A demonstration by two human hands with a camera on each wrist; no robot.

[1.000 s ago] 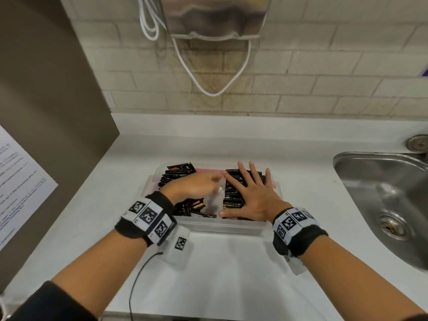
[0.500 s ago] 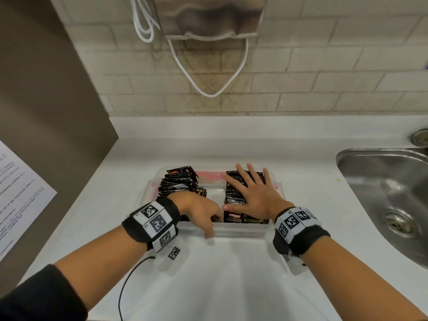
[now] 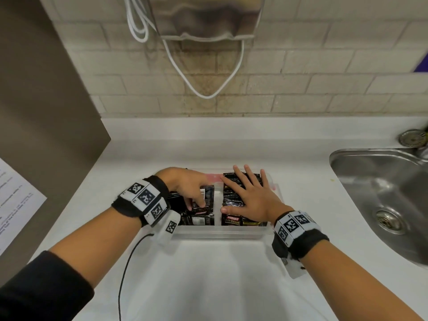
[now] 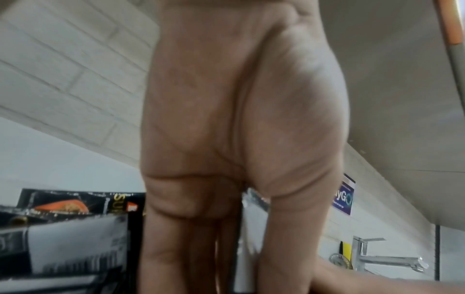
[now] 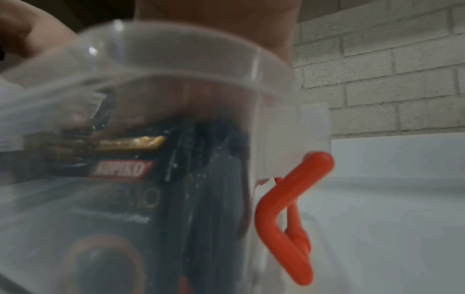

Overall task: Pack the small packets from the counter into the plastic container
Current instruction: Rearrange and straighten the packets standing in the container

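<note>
One clear plastic container [image 3: 222, 235] sits on the white counter [image 3: 220, 281], left of the single steel sink [image 3: 389, 198], and both hands are in it. It holds two batches of black packets, too tightly stacked to count one by one: a right row [image 3: 231, 198] standing on edge and a looser left bunch [image 3: 196, 216], with a pale gap between them. The right hand [image 3: 252, 198] lies flat on top of the right row, fingers straight and spread toward the far wall, thumb at the row's near-left corner, pressing rather than gripping. The left hand [image 3: 187, 184] reaches in from the left over the left bunch, its fingers bent down onto the packets; whether it pinches one, I cannot tell. From the right wrist view, one orange latch [image 5: 289, 214] hangs on the container's side.
</note>
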